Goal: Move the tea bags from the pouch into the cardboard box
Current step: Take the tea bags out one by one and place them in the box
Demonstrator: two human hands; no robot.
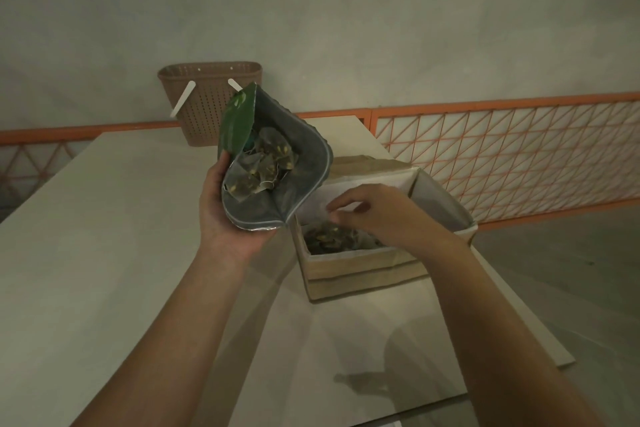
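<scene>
Pouch (273, 163), green outside and silvery inside, gapes open in the gripping left hand (228, 215), full of see-through tea bags (263, 166). Right hand (367, 211) hovers loosely curled, holding nothing, over the cardboard box (363, 267) on the tabletop (104, 253).

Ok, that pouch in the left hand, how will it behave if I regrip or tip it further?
Probably floppy: the pouch has a mouth that bows open in a soft wavy curve. Likely light, since the left hand alone cradles it from below. Its foil-like lining may be slick, and the tea bags sit loose near the mouth, so a steeper tilt could spill several.
</scene>
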